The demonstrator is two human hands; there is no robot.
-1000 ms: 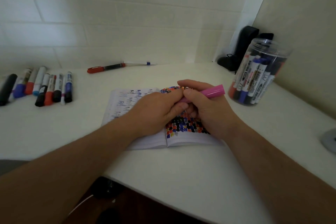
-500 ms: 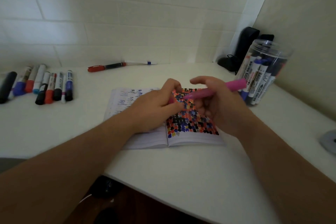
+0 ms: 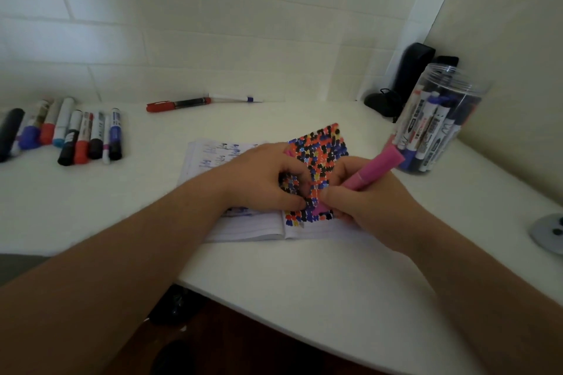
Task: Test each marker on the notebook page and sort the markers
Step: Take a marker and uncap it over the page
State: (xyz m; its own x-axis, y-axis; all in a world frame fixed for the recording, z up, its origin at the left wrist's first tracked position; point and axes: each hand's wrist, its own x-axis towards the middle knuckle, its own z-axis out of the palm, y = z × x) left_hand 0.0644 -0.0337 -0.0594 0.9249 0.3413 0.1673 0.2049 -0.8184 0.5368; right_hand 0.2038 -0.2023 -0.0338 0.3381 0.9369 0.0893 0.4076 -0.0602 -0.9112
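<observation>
An open notebook (image 3: 323, 146) lies in the middle of the white table; coloured dots cover its right page. My right hand (image 3: 374, 207) grips a pink marker (image 3: 374, 170), tilted with its tip down on the lower part of the dotted page. My left hand (image 3: 265, 179) rests on the notebook's middle with its fingers curled. A bit of the pink cap (image 3: 288, 153) shows at its fingertips. A row of several sorted markers (image 3: 82, 137) lies at the far left. A clear plastic jar (image 3: 438, 119) with several more markers stands at the right.
A red marker (image 3: 176, 104) and a thin white pen (image 3: 234, 98) lie by the back wall. Black objects (image 3: 408, 76) stand in the back right corner. A grey round fitting (image 3: 548, 231) sits at the right edge. The table's front edge (image 3: 274, 301) curves close to me.
My hands drew apart and the cap came off into my left hand. My right hand swung the pink marker tip-down and lowered it onto the dotted page.
</observation>
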